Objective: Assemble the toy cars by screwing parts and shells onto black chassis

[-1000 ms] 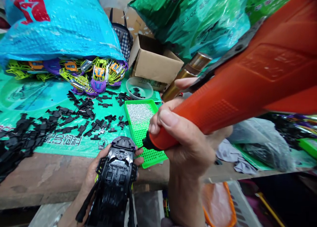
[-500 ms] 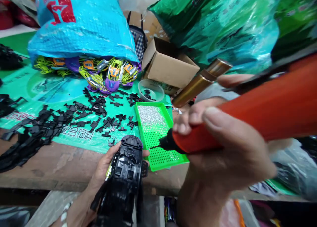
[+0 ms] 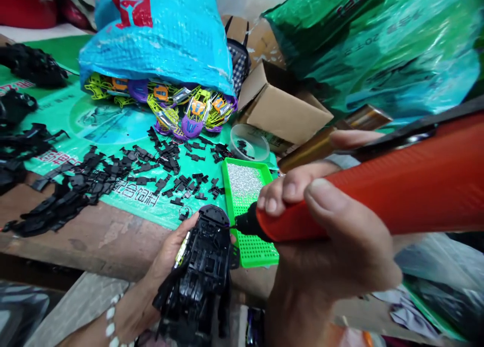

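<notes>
My left hand (image 3: 162, 266) is closed around a black plastic toy car chassis (image 3: 204, 266), underside up, with a bit of yellow-green body at its left edge. In my right hand (image 3: 333, 231) is a red electric screwdriver (image 3: 408, 180), gripped with its black nose pointing left. The screwdriver's thin bit lies close to the chassis's front right corner; whether they touch I cannot tell. Just behind the bit is a green perforated tray (image 3: 257, 253), heaped with small silvery screws (image 3: 245, 179) at its far end.
Black plastic parts (image 3: 166, 155) lie scattered over a green sheet (image 3: 98, 120). Yellow and purple toy car bodies (image 3: 196, 110) spill from a blue sack (image 3: 159, 39). Behind the tray stand a clear round tub (image 3: 260, 150) and a cardboard box (image 3: 287, 107). Green sacks (image 3: 378, 49) fill the back right.
The screwdriver's tip has come from over the tray to the chassis's front corner. The surroundings have shifted right in view, and the chassis sits slightly farther right.
</notes>
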The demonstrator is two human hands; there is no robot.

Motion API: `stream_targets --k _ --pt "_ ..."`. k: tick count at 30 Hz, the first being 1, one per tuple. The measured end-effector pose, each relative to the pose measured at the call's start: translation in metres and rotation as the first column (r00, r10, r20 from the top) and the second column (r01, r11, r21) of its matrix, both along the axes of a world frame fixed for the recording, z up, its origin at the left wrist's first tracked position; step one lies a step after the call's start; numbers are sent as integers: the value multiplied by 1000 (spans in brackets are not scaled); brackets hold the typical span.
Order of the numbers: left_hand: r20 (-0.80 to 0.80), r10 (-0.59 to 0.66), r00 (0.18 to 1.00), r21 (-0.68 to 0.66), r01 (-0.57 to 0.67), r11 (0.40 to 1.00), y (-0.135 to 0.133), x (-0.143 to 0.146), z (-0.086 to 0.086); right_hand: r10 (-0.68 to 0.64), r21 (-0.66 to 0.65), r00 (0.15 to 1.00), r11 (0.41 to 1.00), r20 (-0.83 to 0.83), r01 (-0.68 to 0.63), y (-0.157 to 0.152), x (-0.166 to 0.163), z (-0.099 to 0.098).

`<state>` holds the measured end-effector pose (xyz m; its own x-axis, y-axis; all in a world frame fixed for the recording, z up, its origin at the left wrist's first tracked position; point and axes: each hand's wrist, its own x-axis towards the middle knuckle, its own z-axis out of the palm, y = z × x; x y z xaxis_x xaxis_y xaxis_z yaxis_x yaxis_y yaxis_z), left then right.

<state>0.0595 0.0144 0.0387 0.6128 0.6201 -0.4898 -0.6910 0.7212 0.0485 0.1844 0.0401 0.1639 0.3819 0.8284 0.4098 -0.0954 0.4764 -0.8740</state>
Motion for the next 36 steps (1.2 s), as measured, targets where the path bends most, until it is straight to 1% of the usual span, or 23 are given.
stream_targets --k 3,5,8,11,13,16,20,24,27,31,33,36 --pt "66 -44 997 32 42 999 -1 3 -1 13 10 1000 1000 5 -13 0 1 -1" --pt "74 -61 995 52 57 997 0 4 -1 15 15 1000 1000 23 -15 1 1 0" --pt "-1 -73 997 58 73 996 1 5 0 -1 9 1000 1000 25 0 3 0 1" --pt "-87 -138 987 -4 138 990 1 2 0 -11 -1 1000 1000 15 11 4 -1 -1" --pt "-87 -144 986 -27 142 989 1 1 0 -12 -1 1000 1000 12 12 4 -1 -4" --pt "-57 -100 993 -20 99 995 0 1 0 22 -9 999 1000 27 -22 1 1 -7" --pt "10 -106 994 -56 107 993 1 5 -1 69 -22 994 997 79 -68 -3 4 -12" --pt "69 -106 992 -69 110 991 1 4 -3 51 -11 995 999 82 -50 -4 4 -13" --pt "95 -128 987 -72 135 988 0 2 -7 52 -3 995 999 80 -51 -2 4 -10" --pt "159 -191 969 -74 205 976 -2 4 -18 71 45 996 996 62 -74 0 6 -8" --pt "172 -215 961 -92 233 968 -3 6 -21 73 42 995 996 70 -76 -1 6 -8" --pt "182 -218 959 -97 238 966 -3 7 -19 80 26 994 996 73 -82 -1 6 -8"
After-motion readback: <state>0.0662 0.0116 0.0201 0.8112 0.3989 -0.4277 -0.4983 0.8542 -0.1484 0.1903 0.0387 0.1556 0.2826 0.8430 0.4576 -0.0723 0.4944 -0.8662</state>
